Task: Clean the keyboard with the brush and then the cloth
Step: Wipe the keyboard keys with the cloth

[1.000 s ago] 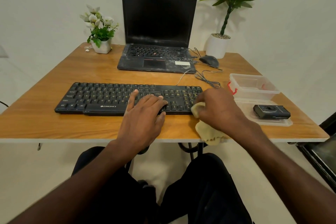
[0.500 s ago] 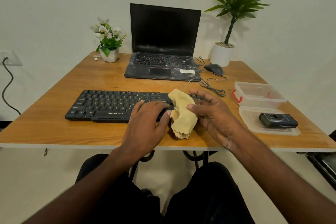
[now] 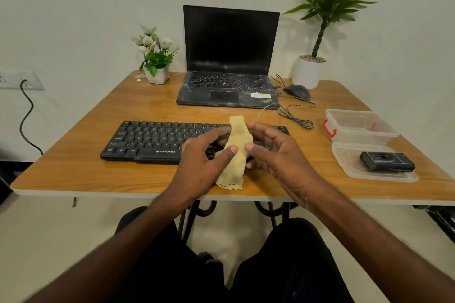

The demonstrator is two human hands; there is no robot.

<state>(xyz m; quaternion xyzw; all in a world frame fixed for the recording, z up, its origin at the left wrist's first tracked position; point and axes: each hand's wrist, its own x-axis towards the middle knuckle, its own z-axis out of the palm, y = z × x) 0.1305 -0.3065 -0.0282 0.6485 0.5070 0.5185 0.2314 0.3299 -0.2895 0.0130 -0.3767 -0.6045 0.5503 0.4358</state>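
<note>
At frame centre, both hands, left (image 3: 204, 162) and right (image 3: 278, 152), pinch the cloth (image 3: 236, 147) upright above the keyboard (image 3: 152, 138), probably to refold it.

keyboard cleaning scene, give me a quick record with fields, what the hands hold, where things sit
cloth: yellow cloth, bunched, held upright over the keyboard's right half
left hand: left hand pinches the cloth with thumb and fingers
right hand: right hand holds the cloth from the other side
keyboard: black keyboard, flat near the front of the wooden table
behind: open laptop, screen dark
right side: clear container; its lid carries a small black device
brush: not clearly identifiable
</note>
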